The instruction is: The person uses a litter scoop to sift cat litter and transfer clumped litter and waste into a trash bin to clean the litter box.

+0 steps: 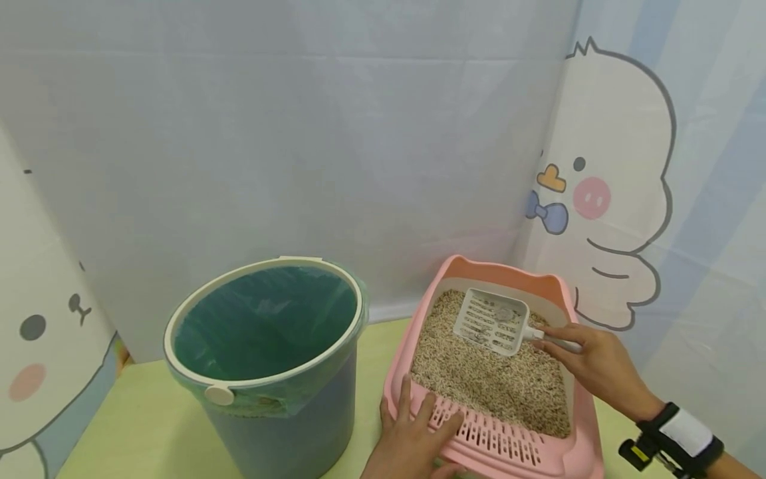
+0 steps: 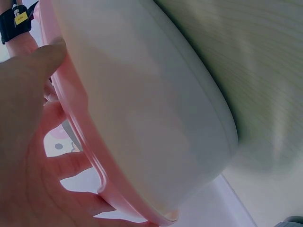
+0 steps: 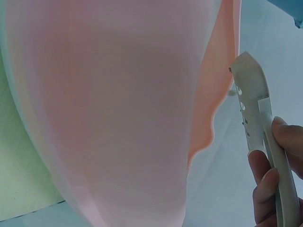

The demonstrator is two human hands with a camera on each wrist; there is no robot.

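- The right hand (image 1: 598, 366) pinches the thin handle of a white slotted scoop (image 1: 492, 320); thumb and fingers (image 3: 265, 189) close round the handle from both sides in the right wrist view.
- The scoop lies flat on the litter (image 1: 497, 379) in the far part of the pink litter tray (image 1: 583, 426), its head pointing left and away and its handle running right toward the hand.
- The left hand (image 1: 413, 439) lies spread on the tray's near left corner, fingers flat on the perforated pink ledge (image 1: 491, 439); the left wrist view shows the fingers (image 2: 71, 165) wrapping under the pink rim, so it seems to steady the tray.
- The tray sits on the pale green worktop (image 1: 143, 426), right of a dark bin (image 1: 266, 359) lined with a green bag (image 1: 263, 319); the two stand near but apart.
- The scoop looks like stiff, light plastic. Held far out on the handle it may tip once loaded, so a grip close to the head would likely be steadier.
- The litter is loose grain and will probably sift through the slots and spill if the scoop tilts.
- The tray looks rigid and, filled like this, probably heavy; its rim is the obvious place to hold it.
- A curtain with cartoon animals (image 1: 604, 193) hangs behind.
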